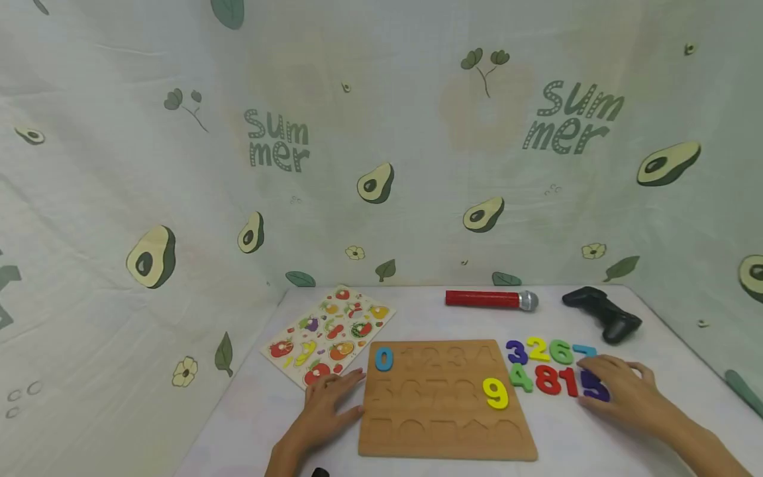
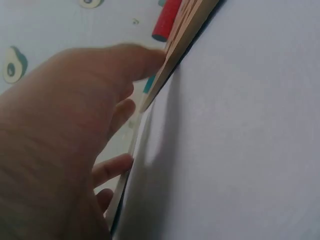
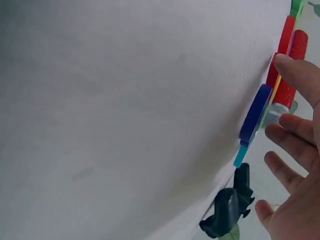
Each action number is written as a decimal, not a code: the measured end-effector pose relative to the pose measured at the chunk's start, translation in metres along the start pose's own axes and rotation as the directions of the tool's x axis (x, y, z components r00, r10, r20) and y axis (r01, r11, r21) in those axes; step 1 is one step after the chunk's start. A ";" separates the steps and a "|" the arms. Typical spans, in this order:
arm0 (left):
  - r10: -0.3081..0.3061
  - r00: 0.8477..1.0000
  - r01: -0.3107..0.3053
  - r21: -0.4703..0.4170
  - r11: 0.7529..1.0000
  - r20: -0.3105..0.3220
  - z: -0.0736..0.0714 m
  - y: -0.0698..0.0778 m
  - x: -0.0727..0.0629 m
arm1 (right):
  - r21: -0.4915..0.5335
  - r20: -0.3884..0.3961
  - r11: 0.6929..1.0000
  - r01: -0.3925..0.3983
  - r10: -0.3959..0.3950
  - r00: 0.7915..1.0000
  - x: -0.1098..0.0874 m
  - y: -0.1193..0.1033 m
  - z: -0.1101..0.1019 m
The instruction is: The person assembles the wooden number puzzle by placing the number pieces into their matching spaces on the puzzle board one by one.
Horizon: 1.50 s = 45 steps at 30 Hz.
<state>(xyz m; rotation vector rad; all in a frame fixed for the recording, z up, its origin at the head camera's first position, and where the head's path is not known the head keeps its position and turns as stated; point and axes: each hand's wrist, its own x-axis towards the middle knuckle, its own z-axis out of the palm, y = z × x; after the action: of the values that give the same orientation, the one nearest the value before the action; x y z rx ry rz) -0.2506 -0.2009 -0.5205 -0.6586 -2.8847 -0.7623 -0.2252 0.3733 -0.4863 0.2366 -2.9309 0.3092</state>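
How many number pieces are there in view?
10. On the wooden board: 0 and 9. On the table to its right: farther row 3, 2, 6, 7; nearer row 4, 8, 1, 5. The right hand may hide more.

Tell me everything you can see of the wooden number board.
The tan, wood-looking, four-sided number board lies flat on the white table. It has three rows of shallow recesses: digits above, geometric shapes in the bottom row. A blue number 0 piece sits at the top row's left end; a yellow number 9 piece lies at the middle row's right end, whether fully seated I cannot tell. The person's left hand is beside its left edge, the thumb apparently touching it.
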 end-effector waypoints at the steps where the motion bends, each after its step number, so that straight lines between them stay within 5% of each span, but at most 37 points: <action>1: 0.000 1.000 0.000 -0.003 1.000 0.004 0.000 0.000 -0.001 | -0.002 0.002 1.000 0.005 -0.004 1.000 0.002 -0.001 0.001; 30: 0.079 0.997 -0.079 -0.023 0.997 0.004 -0.001 0.003 -0.007 | 0.022 0.018 0.999 0.048 -0.048 0.999 0.019 -0.006 0.001; 45: 0.071 0.997 -0.071 -0.007 0.997 0.014 0.002 0.003 -0.005 | 0.019 -0.044 0.993 0.114 -0.113 0.993 0.021 -0.040 -0.014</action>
<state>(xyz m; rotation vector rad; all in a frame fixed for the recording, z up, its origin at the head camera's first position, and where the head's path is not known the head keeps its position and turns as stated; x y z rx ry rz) -0.2446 -0.1996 -0.5216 -0.7653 -2.8555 -0.7607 -0.2367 0.3348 -0.4613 0.3932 -2.8592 0.3244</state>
